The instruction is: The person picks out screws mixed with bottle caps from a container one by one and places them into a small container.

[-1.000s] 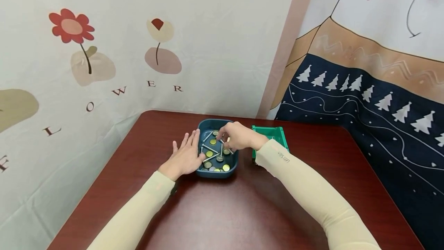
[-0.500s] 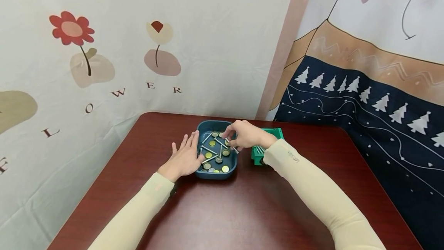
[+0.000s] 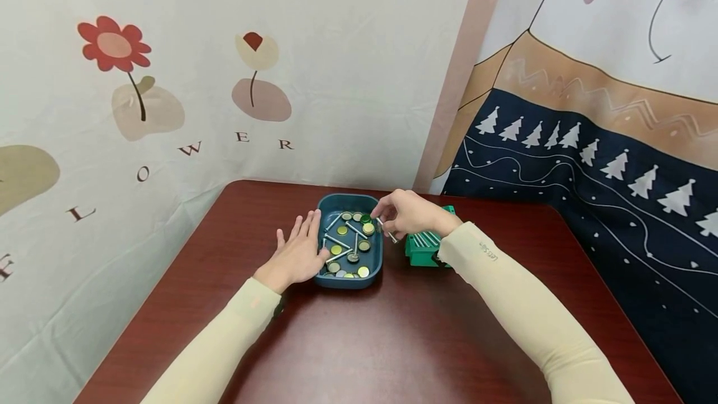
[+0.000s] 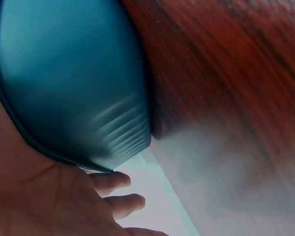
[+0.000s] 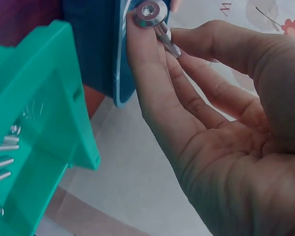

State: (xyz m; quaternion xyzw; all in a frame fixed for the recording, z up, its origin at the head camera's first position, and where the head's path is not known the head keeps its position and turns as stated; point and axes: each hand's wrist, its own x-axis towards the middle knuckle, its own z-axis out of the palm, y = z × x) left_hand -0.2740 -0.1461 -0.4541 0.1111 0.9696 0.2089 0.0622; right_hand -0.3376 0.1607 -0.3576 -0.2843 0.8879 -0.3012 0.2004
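Note:
My right hand [image 3: 412, 212] pinches a silver hex-socket bolt [image 5: 148, 14] between thumb and fingers, over the right rim of the blue tray [image 3: 349, 283]. Flat and with straight fingers, my left hand [image 3: 297, 253] rests along the tray's left rim; the left wrist view shows its palm [image 4: 34, 191] against the tray's outer wall [image 4: 73, 73]. Inside the tray lie several bolts [image 3: 339, 241] and several round coin-like discs [image 3: 363, 272], mostly yellowish, one green. Right of it stands a green bin [image 3: 421, 259] holding several bolts [image 3: 426, 239], partly hidden by my right wrist.
Both containers stand on a dark red wooden table [image 3: 314, 341], near its back edge. A printed cloth [image 3: 359, 67] hangs right behind the table, and a dark blue one with white trees [image 3: 561, 167] borders it on the right.
My right hand has lifted the bolt from the tray and moved right with it, toward the green bin. The left hand has stayed in place on the tray.

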